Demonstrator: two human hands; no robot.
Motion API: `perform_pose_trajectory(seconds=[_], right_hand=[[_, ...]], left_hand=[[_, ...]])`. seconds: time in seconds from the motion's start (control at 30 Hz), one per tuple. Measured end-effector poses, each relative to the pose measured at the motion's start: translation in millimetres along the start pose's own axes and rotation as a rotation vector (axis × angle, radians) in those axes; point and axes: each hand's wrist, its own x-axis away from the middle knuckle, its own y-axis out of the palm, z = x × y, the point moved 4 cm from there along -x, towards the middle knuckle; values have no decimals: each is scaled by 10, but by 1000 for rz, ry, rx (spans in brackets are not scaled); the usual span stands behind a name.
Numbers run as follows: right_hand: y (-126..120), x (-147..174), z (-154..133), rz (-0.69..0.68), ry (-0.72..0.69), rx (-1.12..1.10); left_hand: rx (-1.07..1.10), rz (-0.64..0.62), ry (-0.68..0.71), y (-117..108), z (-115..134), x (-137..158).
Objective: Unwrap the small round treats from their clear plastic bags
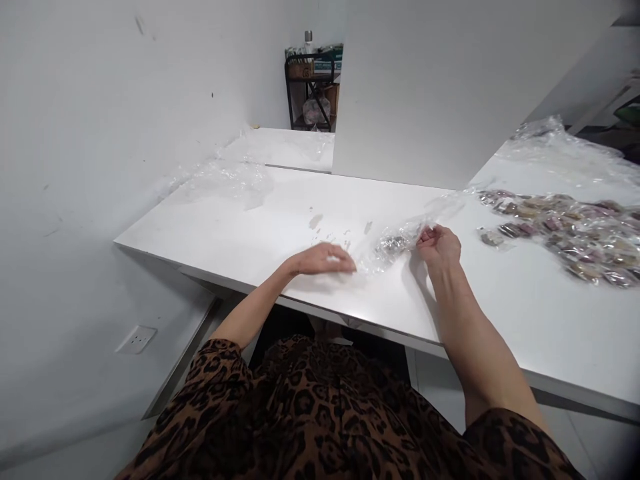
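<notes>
A clear plastic bag [389, 248] lies crumpled on the white table [240, 233], with something small and dark showing through it. At its right end, my right hand [440, 247] pinches the film between thumb and fingers. My left hand [327, 259] hovers low over the table to the left of the bag, palm down, fingers stretched and slightly blurred. It holds nothing that I can see. Right of my right hand lies a spread of small clear-wrapped packets [575, 230] in brown, pink and tan; one packet [493, 238] sits a little apart.
More crumpled clear film [225, 180] lies at the table's left rear, and another heap of film [565, 150] at the right rear. A white upright panel [405, 93] stands behind the table. Beyond it is a black shelf rack [310, 80]. A wall [125, 120] bounds the left.
</notes>
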Motion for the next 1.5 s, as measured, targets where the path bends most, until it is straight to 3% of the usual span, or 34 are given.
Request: perform_pose_trajectory(seconds=[0.03,0.07,0.1,0.23,0.27,0.4,0.5,0.6,0.77,0.87,1.1,1.3,1.5], right_hand=[[-13,-36,-10,11,-10,0],[-16,-62,-12,14,-14,4],[-8,-77,-8,10,-13,8],[58,-53,28,-15,-7,-9],[70,-37,35,-14,-12,-16],[77,0,43,-11,-39,-11],[55,0,30,-8,-42,21],[49,0,-1,-20,-37,44],[74,11,-35,-52,-4,30],[70,-6,-37,-58,0,27],[-7,-81,-20,-44,-55,85],[-9,-43,-71,-9,-67,88],[11,30,-141,-20,-124,81]], left_hand=[[-42,-161,-68,87,38,50],[-61,-244,-110,145,85,75],[-67,-236,-123,174,141,64],[-228,253,-73,219,323,-228],[-312,320,-75,285,330,-330],[-589,308,-93,690,203,-765],[-712,340,-128,815,90,-967],[-604,433,-167,646,100,-1015],[36,600,-247,62,328,-914],[198,694,-259,-207,508,-863],[218,883,-209,-473,805,-906],[116,928,-206,-550,1060,-975],[35,983,-127,-782,1381,-995]])
